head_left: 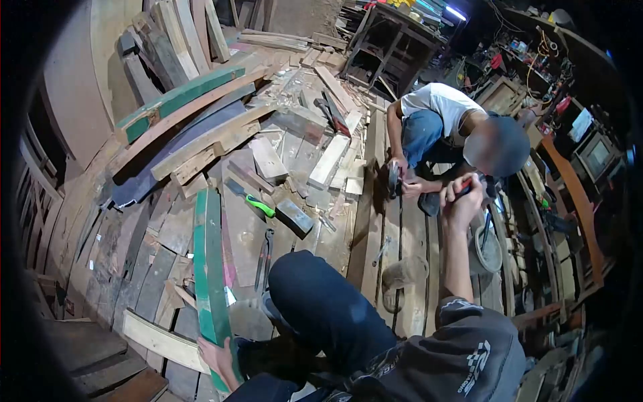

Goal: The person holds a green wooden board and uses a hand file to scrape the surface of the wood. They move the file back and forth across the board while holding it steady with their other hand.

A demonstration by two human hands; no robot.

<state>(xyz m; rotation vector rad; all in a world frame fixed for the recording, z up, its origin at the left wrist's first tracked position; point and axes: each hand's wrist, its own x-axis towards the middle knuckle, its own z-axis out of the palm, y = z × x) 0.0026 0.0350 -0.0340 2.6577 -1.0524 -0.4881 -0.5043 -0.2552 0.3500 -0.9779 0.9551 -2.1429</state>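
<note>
My left hand point(220, 362) is wrapped round the lower end of a long board with worn green paint point(208, 268), which lies beside my bent knee. My right hand point(462, 199) is raised and closed on a red-and-black handle point(463, 188); I cannot make out the rest of the tool. Near my knee lie pliers point(265, 258) with dark jaws. Farther up the floor are a tool with a bright green handle point(260, 205) and a grey metal-topped block point(295, 218). A pale curved strip of wood point(164, 343) passes close to my left hand.
A co-worker in a white shirt point(442, 100) crouches ahead on the right, both hands at a round tool point(394, 175). Curved timbers point(181, 100) are stacked at the upper left. A bucket point(487, 249) and a brown mug point(406, 273) stand at right. Offcuts and shavings litter the floor.
</note>
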